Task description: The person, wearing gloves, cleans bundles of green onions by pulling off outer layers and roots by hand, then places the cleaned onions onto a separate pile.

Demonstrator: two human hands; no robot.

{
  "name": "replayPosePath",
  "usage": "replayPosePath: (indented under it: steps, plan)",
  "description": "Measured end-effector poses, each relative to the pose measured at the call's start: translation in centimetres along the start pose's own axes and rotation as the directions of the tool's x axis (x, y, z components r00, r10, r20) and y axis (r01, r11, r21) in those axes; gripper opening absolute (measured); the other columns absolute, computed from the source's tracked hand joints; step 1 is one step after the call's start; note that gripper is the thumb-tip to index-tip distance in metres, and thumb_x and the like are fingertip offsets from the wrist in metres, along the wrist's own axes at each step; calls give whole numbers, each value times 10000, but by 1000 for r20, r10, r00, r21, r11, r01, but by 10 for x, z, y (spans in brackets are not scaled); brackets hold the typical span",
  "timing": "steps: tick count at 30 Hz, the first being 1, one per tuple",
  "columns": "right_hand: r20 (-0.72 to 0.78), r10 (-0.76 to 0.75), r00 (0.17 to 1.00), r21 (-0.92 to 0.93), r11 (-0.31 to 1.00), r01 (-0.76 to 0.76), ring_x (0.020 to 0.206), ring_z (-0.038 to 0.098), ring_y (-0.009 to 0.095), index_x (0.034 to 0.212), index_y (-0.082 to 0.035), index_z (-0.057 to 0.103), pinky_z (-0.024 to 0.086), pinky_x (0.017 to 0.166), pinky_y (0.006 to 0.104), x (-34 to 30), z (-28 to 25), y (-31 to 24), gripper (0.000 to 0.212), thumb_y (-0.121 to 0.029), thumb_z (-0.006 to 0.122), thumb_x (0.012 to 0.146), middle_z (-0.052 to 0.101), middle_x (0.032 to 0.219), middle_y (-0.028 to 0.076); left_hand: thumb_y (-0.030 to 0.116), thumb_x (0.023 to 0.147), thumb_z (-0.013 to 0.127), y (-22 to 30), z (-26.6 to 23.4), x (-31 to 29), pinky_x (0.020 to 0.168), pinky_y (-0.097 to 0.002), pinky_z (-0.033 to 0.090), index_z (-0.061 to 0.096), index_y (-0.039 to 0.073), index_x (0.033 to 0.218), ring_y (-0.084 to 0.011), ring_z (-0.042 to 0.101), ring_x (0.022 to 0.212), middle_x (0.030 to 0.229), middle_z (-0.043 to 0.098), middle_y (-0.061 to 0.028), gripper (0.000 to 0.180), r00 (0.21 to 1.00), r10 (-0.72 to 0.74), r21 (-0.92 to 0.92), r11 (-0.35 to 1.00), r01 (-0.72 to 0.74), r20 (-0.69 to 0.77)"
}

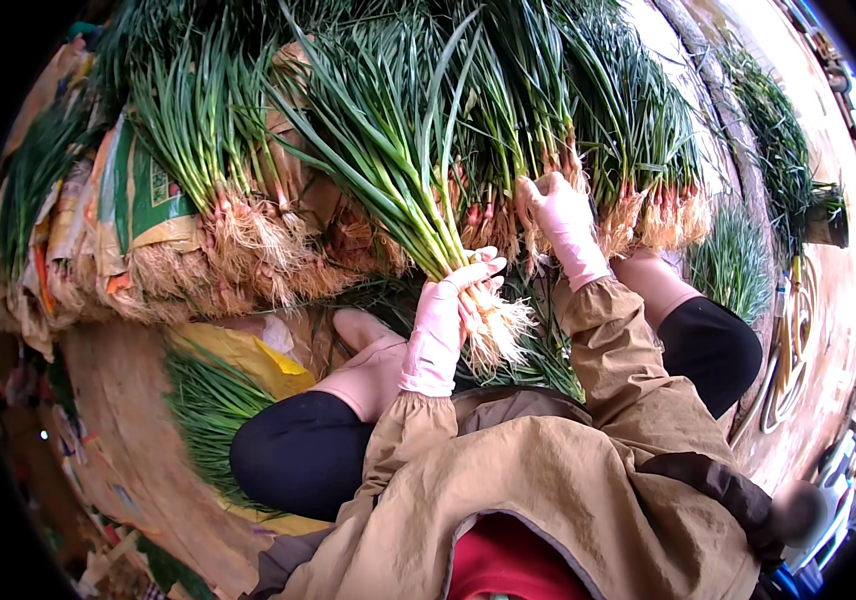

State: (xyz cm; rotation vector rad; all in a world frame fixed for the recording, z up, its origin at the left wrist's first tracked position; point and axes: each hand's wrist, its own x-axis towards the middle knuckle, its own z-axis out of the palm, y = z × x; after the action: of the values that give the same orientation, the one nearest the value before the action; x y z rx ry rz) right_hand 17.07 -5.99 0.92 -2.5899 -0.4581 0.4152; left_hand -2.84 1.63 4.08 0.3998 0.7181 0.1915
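A bunch of spring onions (403, 185) slants up and to the left, its long green leaves fanning out over the pile behind. My left hand (448, 310), in a pale pink glove, is closed round its lower stems, and the pale stringy roots (493, 330) hang out to the right of the fingers. Up and to the right, my right hand (560, 215), gloved the same way, has its fingers curled in against the stem bases of more spring onions (533, 120) in the heap. What its fingertips pinch, if anything, is hidden.
Another row of spring onions (218, 180) lies to the left on printed sacks (153, 190), roots toward me. Loose green leaves (213, 410) lie on yellow sheeting beside my left knee (298, 445). At the right are a long pole (723, 100) and a coiled hose (793, 345).
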Motion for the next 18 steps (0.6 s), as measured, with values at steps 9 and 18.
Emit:
replayPosePath:
  steps: [9, 18]
  plan:
    - [339, -148, 929, 639, 761, -112, 703, 615, 183, 940, -15, 612, 498, 699, 322, -4, -14, -27, 301, -314, 585, 917, 653, 785, 102, 93, 843, 622, -6, -5, 4, 669, -276, 515, 594, 5, 1016, -186, 644, 786, 944, 655, -121, 196, 999, 26, 146, 989, -21, -34]
    - [-38, -314, 949, 424, 854, 300, 599, 607, 222, 864, -47, 620, 471, 576, 325, -58, 21, -20, 332, -329, 484, 974, 615, 675, 123, 101, 811, 670, -8, 7, 2, 350, -176, 341, 626, 40, 966, -59, 495, 425, 686, 648, -57, 173, 982, 16, 241, 970, 31, -191]
